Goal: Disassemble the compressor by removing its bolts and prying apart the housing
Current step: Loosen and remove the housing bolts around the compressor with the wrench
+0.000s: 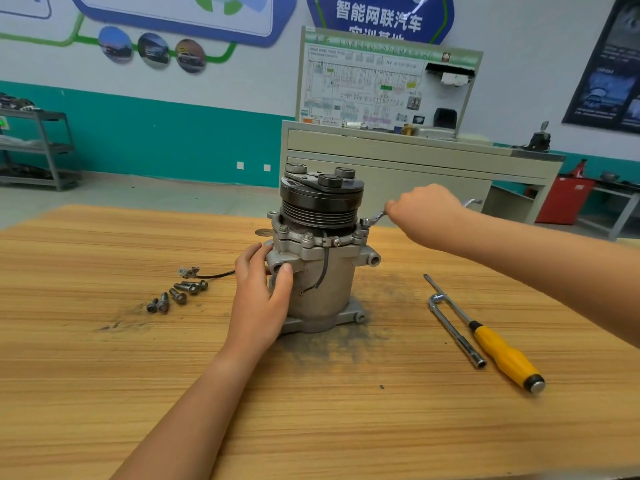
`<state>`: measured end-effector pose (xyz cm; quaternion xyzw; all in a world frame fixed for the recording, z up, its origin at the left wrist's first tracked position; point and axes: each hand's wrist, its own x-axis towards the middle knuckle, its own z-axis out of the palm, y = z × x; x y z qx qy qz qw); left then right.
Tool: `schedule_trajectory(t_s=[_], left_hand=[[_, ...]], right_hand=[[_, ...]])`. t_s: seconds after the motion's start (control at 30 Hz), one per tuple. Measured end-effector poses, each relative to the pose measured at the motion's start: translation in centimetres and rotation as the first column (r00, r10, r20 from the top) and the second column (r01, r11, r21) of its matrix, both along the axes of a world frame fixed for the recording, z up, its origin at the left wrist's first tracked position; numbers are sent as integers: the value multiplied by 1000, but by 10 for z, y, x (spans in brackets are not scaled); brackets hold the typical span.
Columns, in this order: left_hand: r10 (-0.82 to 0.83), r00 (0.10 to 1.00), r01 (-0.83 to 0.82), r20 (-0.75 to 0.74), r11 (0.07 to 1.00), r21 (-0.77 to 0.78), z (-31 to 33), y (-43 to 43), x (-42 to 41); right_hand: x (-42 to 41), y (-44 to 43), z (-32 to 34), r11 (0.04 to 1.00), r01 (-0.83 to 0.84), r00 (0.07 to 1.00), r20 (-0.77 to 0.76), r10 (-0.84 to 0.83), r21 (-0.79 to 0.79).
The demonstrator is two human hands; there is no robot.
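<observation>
Compressor (318,271) stands upright mid-table (104,375), pulley (322,202) up, base flange down. Looks like a heavy, rigid cast-metal body that won't flex. It's top-heavy with the pulley, and the dark grime around it suggests oily, slippery surfaces. Best hold is low on the housing or at a mounting ear, not the pulley, which would probably spin.

Left hand (261,299) grips the housing's left side, fingers wrapped round by the ear and thumb on the front, bracing it. Right hand (424,213) is fisted round a wrench (374,218) handle, just right of the pulley, with the wrench head on a flange bolt at the right rear. Several flange bolts (307,237) aren't out yet. Loose bolts (176,296) lie to the left, screwdriver (502,351) to the right.
</observation>
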<state>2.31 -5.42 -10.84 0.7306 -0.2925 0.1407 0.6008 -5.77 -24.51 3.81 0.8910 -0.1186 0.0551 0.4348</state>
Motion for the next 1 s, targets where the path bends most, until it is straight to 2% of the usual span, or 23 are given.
schedule_trajectory(t_s=[0.17, 0.27, 0.37, 0.43, 0.63, 0.83, 1.0], left_hand=[[11, 1000, -11, 11, 1000, -2, 0, 0, 0], [4, 1000, -4, -1, 1000, 8, 1, 0, -1], [2, 1000, -2, -2, 1000, 6, 1, -1, -1], [3, 1000, -2, -5, 1000, 8, 1, 0, -3], [1, 1000, -1, -29, 1000, -3, 2, 0, -4], [24, 995, -34, -99, 994, -99, 1, -2, -2], [17, 994, -29, -107, 993, -115, 0, -2, 0]], right_hand=[[31, -22, -21, 965, -232, 961, 185, 207, 122], [34, -27, -25, 949, -273, 936, 272, 224, 157], [15, -28, -28, 884, -434, 827, 467, 314, 174], [-5, -24, -27, 847, -476, 773, 572, 275, 236], [-37, -17, -21, 920, -272, 914, 374, 155, 283], [-29, -1, -17, 941, -164, 955, 288, 76, 295], [-28, 11, -16, 963, -72, 984, 175, 27, 259]])
